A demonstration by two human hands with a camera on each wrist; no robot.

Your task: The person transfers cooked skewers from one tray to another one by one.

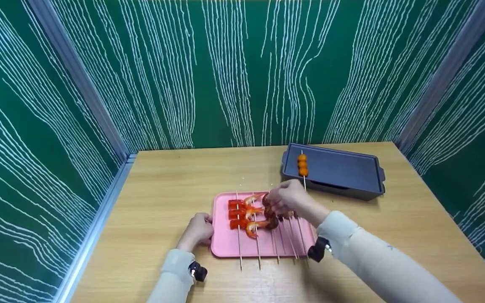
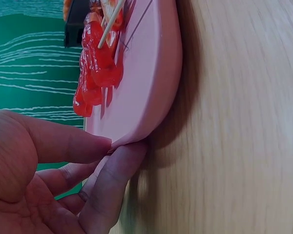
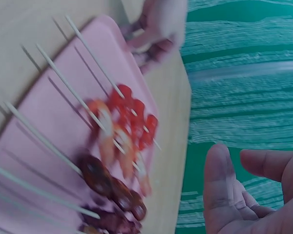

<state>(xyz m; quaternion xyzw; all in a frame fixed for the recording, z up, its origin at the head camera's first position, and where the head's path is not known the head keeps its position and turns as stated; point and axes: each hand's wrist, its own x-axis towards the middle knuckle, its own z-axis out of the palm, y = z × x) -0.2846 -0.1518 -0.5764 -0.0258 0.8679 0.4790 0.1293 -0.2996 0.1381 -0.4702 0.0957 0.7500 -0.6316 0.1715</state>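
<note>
My left hand (image 1: 199, 228) pinches the left rim of a pink tray (image 1: 222, 249) between thumb and finger; the left wrist view shows this grip closely. On the tray lie a skewer of red pieces (image 1: 237, 214), a shrimp skewer (image 1: 251, 232) and a skewer of glossy brown balls (image 3: 121, 194). Skewers with dark meat pieces (image 3: 112, 222) lie farther right, partly hidden by my right arm in the head view. Above the tray's far side hovers my right hand (image 1: 291, 198). Its thumb and forefinger stand apart with nothing between them in the right wrist view.
Behind the tray to the right stands a dark grey rectangular grill pan (image 1: 343, 168) with side handles. A skewer of orange balls (image 1: 302, 165) lies across its left end, its stick reaching past the front edge. Green patterned panels (image 1: 242, 84) enclose the wooden table (image 1: 166, 181).
</note>
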